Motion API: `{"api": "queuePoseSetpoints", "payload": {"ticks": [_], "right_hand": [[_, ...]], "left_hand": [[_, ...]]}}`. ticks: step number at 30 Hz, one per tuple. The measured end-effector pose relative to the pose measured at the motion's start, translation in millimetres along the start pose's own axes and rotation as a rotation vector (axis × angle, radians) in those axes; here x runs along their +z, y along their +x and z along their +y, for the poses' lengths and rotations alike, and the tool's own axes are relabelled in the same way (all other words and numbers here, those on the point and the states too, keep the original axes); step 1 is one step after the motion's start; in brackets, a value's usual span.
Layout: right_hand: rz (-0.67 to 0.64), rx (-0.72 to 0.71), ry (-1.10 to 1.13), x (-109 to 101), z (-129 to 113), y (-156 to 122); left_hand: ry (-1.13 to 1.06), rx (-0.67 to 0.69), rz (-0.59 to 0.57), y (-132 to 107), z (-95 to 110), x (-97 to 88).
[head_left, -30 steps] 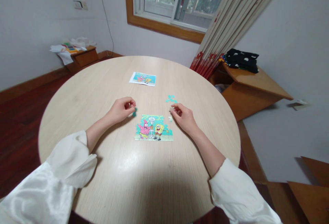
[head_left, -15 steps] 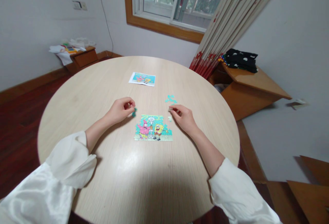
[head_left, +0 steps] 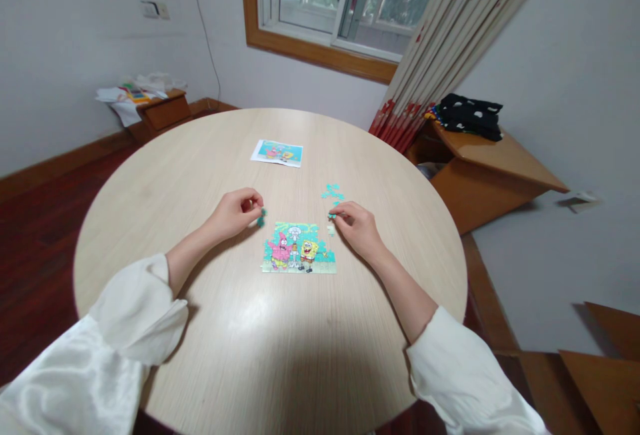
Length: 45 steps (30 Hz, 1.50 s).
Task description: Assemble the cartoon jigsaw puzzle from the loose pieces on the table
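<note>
A partly assembled cartoon jigsaw puzzle (head_left: 299, 252) lies flat on the table, with a ragged gap at its upper right. Just off its upper left corner, my left hand (head_left: 237, 212) is closed, fingertips pinching teal puzzle pieces (head_left: 261, 217). To the upper right of the puzzle, my right hand (head_left: 354, 223) pinches a small teal puzzle piece (head_left: 331, 216) between thumb and forefinger. One pale loose piece (head_left: 331, 230) lies beside that hand, near the puzzle's edge. Several loose teal pieces (head_left: 333, 191) lie scattered just beyond my right hand.
A printed reference picture (head_left: 277, 153) lies toward the far side of the round wooden table (head_left: 200, 148). Beyond the table's right edge stands a wooden cabinet (head_left: 495, 175) with dark cloth (head_left: 470, 116) on top. Papers and bags sit on a low stand (head_left: 167, 112) at left.
The piece in my right fingers has turned and now shows its teal face. My right hand has shifted very slightly; my left hand stays still.
</note>
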State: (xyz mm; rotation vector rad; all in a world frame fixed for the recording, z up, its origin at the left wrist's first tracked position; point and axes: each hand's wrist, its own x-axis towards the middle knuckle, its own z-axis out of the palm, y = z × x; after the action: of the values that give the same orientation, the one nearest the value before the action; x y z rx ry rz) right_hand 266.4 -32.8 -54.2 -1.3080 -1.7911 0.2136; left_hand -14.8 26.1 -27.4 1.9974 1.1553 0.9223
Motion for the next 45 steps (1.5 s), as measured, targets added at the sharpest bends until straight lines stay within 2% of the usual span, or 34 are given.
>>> {"api": "queuePoseSetpoints", "payload": {"ticks": [10,29,45], "right_hand": [[-0.017,0.049,0.026,-1.8,-5.9,0.2],[0.009,0.064,0.027,0.8,-0.9,-0.3],[0.005,0.161,0.179,1.6,-6.6,-1.5]], "left_hand": [[-0.006,0.015,0.000,-0.4,1.6,-0.9],[0.010,0.016,-0.001,-0.1,1.1,-0.9],[-0.004,0.012,-0.007,-0.4,2.0,-0.7]]}}
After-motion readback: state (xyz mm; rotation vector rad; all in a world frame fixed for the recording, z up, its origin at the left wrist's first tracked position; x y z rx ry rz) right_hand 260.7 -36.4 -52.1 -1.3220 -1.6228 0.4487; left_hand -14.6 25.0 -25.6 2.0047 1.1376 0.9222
